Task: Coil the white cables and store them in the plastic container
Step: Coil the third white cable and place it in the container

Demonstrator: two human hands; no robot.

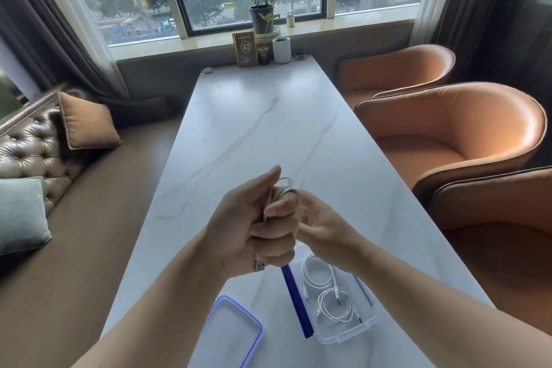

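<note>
My left hand (254,230) is closed around a white cable (283,190) wound in loops over its fingers, with a USB plug (259,266) sticking out below the fist. My right hand (321,219) pinches the same cable at the right side of the loops. Both hands are held above the table. Below them a clear plastic container (363,326) with blue clips sits on the table near its front edge. Two coiled white cables (330,293) lie inside it.
The container's lid (230,334), blue-rimmed, lies flat to the left of it. The white marble table (263,128) stretches toward a window sill with a sign, a white cup and a plant. Orange armchairs stand at the right, a sofa at the left.
</note>
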